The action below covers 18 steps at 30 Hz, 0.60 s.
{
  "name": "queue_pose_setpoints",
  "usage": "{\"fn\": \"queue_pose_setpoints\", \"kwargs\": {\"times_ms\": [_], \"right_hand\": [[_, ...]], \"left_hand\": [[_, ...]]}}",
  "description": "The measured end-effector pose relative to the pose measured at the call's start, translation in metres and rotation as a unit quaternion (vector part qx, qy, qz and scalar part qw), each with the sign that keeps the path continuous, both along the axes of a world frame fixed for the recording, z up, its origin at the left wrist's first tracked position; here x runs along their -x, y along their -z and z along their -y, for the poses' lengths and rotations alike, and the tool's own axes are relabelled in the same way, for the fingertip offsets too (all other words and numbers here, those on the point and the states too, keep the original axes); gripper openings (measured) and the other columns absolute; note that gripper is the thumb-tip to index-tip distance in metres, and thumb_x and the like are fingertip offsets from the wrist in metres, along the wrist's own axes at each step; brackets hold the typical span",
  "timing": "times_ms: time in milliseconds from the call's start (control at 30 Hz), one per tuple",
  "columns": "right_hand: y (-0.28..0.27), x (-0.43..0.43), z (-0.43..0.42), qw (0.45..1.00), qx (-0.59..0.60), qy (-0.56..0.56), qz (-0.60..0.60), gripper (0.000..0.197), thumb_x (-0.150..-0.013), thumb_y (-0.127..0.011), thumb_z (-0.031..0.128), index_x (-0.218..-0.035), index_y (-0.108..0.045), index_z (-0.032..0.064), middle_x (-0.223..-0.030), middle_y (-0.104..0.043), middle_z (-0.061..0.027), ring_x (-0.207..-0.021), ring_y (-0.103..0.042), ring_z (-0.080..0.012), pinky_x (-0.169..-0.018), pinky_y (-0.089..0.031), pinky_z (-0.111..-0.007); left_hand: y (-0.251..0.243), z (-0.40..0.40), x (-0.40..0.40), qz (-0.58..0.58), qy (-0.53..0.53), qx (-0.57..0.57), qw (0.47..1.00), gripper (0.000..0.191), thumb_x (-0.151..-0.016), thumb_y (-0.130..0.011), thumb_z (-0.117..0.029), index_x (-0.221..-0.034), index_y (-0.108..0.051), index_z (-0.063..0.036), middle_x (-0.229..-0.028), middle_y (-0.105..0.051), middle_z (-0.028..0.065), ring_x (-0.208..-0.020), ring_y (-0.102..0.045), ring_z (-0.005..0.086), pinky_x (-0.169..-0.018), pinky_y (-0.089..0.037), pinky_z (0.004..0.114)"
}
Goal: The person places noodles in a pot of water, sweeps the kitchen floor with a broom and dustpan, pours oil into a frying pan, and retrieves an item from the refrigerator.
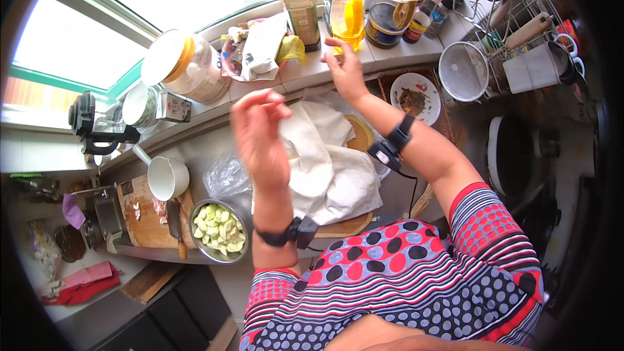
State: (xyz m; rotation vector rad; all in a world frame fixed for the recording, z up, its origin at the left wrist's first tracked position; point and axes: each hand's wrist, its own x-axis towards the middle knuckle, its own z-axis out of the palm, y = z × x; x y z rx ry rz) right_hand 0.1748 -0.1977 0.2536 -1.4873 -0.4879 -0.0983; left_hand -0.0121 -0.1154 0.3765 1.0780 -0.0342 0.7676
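My left hand [261, 139] is raised over the left side of a white cloth [317, 156], blurred, with loosely bent fingers and nothing visible in it. Farther back, my right hand [345, 70] is up with thumb and fingers apart, in front of a yellow-handled plastic oil bottle [347, 7]. Whether the fingertips touch the bottle is unclear. The crumpled cloth spreads over a round wooden board [341, 230] and hides what is under it. A clear plastic bag [226, 174] lies left of the cloth, beside a metal bowl [247, 226] of chopped pale green vegetable [219, 229].
At left, a cleaver [174, 217] and a white saucepan [168, 178] rest on a wooden cutting board [136, 219]. Bottles and a large jar [200, 68] line the windowsill. A white plate [415, 99] with food scraps and a wire rack [487, 48] stand right.
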Motion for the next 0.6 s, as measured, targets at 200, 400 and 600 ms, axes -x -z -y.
{"fn": "queue_pose_setpoints", "kwargs": {"times_ms": [200, 400, 600], "right_hand": [[-0.027, -0.028, 0.03, 0.977, 0.018, 0.194, 0.083, 0.047, -0.082, -0.064, 0.015, -0.12, -0.04, 0.0045, -0.115, -0.045, -0.0077, -0.1, -0.046, -0.0169, -0.086, -0.041, -0.031], [-0.008, -0.088, 0.018, 0.976, 0.058, 0.199, 0.065, 0.036, -0.083, -0.063, 0.027, -0.104, -0.048, 0.0015, -0.092, -0.058, -0.0118, -0.086, -0.056, -0.0212, -0.079, -0.044, -0.034], [-0.026, -0.09, 0.014, 0.993, -0.035, 0.107, 0.025, 0.025, -0.09, -0.056, 0.025, -0.096, -0.049, 0.0011, -0.078, -0.058, -0.0073, -0.071, -0.055, -0.0156, -0.067, -0.045, -0.03]], "left_hand": [[-0.115, 0.035, 0.065, 0.367, 0.079, -0.142, 0.916, 0.039, -0.081, -0.065, -0.031, -0.118, -0.053, -0.0303, -0.091, -0.044, -0.0033, -0.06, -0.051, 0.0114, -0.085, -0.037, 0.037], [-0.12, 0.048, 0.082, 0.261, 0.103, -0.189, 0.941, 0.037, -0.087, -0.056, -0.015, -0.12, -0.052, -0.0323, -0.091, -0.044, -0.0028, -0.055, -0.05, 0.0118, -0.087, -0.034, 0.043], [-0.122, 0.053, 0.083, 0.371, 0.105, -0.137, 0.913, 0.04, -0.085, -0.058, -0.008, -0.118, -0.054, -0.029, -0.099, -0.046, -0.0035, -0.059, -0.054, 0.0114, -0.086, -0.039, 0.041]]}}
